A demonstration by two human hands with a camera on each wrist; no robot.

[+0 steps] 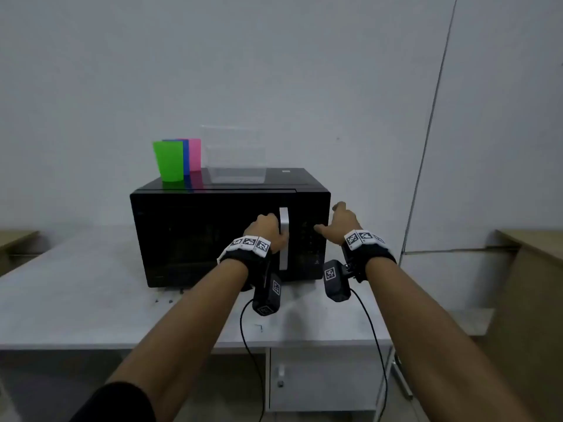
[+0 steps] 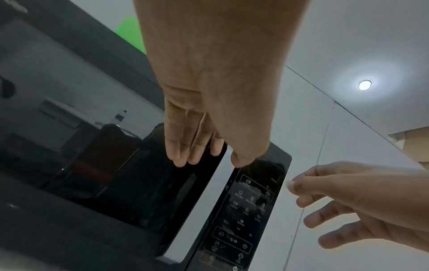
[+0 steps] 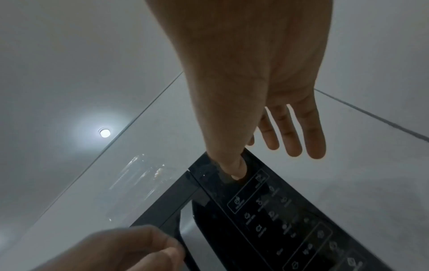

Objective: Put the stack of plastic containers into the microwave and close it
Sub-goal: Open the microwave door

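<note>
A stack of clear plastic containers (image 1: pixel 234 156) stands on top of the black microwave (image 1: pixel 198 239); in the right wrist view the stack (image 3: pixel 139 183) shows faintly above the door's top corner. My left hand (image 1: pixel 271 231) grips the silver door handle (image 1: pixel 284 251), with its fingers (image 2: pixel 183 146) behind the bar and the thumb on the other side. My right hand (image 1: pixel 338 220) is open at the microwave's right edge. Its thumb (image 3: pixel 236 170) presses the top of the control panel (image 3: pixel 278 220), and its fingers reach past the side. I cannot tell whether the door is fully shut or barely ajar.
Green, blue and pink cups (image 1: pixel 176 159) stand on the microwave's left top, next to the containers. The microwave sits on a grey table (image 1: pixel 76 300) against a white wall. Under the table is a white cabinet (image 1: pixel 320 382). Wooden desks (image 1: pixel 533 284) flank the table on both sides.
</note>
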